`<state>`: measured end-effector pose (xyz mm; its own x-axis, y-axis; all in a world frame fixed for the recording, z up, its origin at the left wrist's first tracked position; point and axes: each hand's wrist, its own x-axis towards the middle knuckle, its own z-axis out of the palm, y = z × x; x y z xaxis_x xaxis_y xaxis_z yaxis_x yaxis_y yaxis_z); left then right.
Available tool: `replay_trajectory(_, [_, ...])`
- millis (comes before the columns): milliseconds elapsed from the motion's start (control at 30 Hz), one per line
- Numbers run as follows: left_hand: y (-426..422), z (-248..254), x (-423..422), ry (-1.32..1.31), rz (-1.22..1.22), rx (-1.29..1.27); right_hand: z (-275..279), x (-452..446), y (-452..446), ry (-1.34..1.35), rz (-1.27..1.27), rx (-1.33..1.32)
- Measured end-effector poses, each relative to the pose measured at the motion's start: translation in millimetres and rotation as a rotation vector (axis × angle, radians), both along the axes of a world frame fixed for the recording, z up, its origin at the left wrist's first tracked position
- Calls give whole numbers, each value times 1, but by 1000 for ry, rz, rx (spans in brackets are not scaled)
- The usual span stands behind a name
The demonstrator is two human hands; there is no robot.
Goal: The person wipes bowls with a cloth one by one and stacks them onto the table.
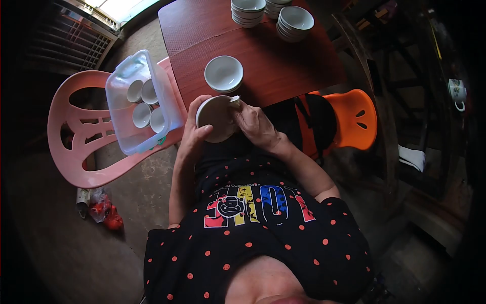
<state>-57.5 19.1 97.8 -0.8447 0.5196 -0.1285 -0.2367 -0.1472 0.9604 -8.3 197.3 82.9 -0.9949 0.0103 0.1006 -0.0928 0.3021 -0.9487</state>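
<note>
From my head camera, I have a bowl [215, 124] just off the near edge of the table [192, 66], close to a small bowl stack [223, 73]. It looks light, stiff and breakable, probably slick when wet — best held by the rim. My left hand [195, 129] grips its side, thumb across it; my right hand [254, 124], wrist bent inward, pinches a pale cloth [235, 102] against the rim — both elbows bent.

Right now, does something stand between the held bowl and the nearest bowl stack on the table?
Nothing visible stands between the held bowl and the nearest stack, apart from a cloth-like piece pinched in the right hand at the bowl's rim.
</note>
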Motion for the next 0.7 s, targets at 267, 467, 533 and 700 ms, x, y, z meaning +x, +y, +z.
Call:
replay_trajectory(267, [6, -7, -3, 105, 205, 33, -29, -4, -21, -317, 83, -252])
replay_trajectory(467, [1, 1, 3, 100, 104, -73, -2, -1, -2, -324, 42, -238])
replay_trajectory(533, [-14, 2, -8, 185, -166, -233, 5, -2, 7, -65, 84, 133])
replay_trajectory(700, [1, 34, 6, 473, -129, -712, 8, -3, -1, 141, 36, 399])
